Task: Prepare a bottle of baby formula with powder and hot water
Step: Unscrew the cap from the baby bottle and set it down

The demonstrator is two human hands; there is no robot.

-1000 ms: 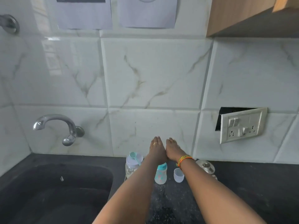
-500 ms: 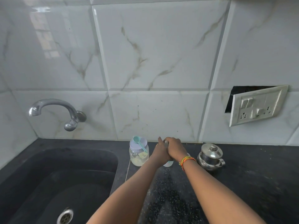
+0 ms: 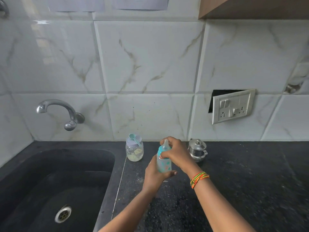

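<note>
While the baby bottle (image 3: 164, 164) is held upright over the dark desk (image 3: 234, 181), between the powder jar (image 3: 134, 151) and the lidded steel pot (image 3: 197, 150), the left hand (image 3: 153, 174) has its grip wrapped round the lower body and the right hand (image 3: 175, 153) pinches the teal collar (image 3: 161, 150) under the teat (image 3: 165, 143). It looks like light, thin plastic — probably smooth and slightly squeezable — so a firm hold belongs on the rigid collar and body, not the soft teat.

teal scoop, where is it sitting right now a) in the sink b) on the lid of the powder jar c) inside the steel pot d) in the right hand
b: the teal scoop lies on the lid of the powder jar, left of the baby bottle.
</note>
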